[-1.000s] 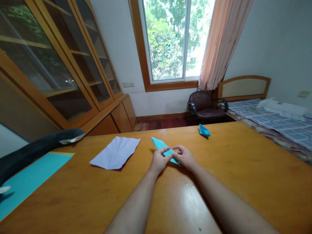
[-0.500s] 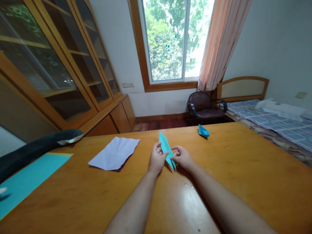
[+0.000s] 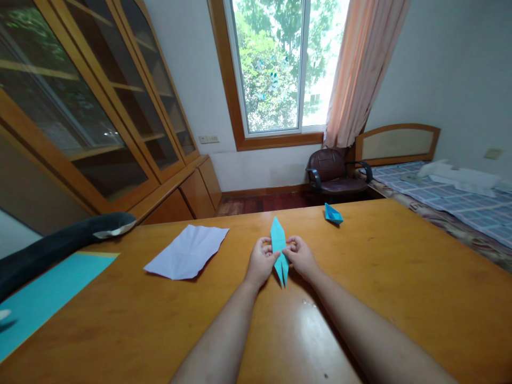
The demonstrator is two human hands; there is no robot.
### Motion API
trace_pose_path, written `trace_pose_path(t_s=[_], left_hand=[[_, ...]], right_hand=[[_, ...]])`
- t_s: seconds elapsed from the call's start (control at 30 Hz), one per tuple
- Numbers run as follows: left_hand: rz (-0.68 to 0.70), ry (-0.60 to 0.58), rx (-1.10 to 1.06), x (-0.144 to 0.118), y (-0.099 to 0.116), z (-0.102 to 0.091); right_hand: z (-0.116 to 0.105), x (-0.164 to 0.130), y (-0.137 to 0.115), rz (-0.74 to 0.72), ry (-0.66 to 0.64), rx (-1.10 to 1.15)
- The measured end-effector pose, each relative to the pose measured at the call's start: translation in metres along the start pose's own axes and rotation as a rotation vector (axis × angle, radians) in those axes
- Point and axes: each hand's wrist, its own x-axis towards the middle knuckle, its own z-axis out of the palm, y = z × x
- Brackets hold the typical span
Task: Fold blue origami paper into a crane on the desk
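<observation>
A folded piece of turquoise origami paper (image 3: pixel 279 240) is held between my two hands above the table. Its far end tapers to a single point, and the near end splits into two narrow points. My left hand (image 3: pixel 262 262) pinches its left edge, thumb on top. On the opposite edge my right hand (image 3: pixel 301 258) grips it the same way, thumb on the paper and fingers curled behind. The fingertips under the paper are partly hidden.
On the wooden table (image 3: pixel 360 288) lie a creased white paper sheet (image 3: pixel 187 252) at left and a small blue paper boat (image 3: pixel 333 214) at far right. A turquoise sheet (image 3: pixel 52 293) and a dark curved object (image 3: pixel 68 240) sit at the left edge. Beyond stands a chair (image 3: pixel 334 170).
The folded paper has turned from a slant to nearly straight, its split end now facing me. My right hand has shifted slightly along its edge; both hands keep hold.
</observation>
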Motion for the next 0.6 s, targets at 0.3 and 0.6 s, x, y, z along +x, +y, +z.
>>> trace_pose_path(t_s=[0.3, 0.6], left_hand=[[-0.006, -0.019, 0.011, 0.0, 0.001, 0.0], [0.019, -0.029, -0.014, -0.001, 0.003, 0.0]], right_hand=[[0.0, -0.002, -0.005, 0.004, -0.001, 0.005], [0.002, -0.006, -0.012, 0.025, 0.002, 0.029]])
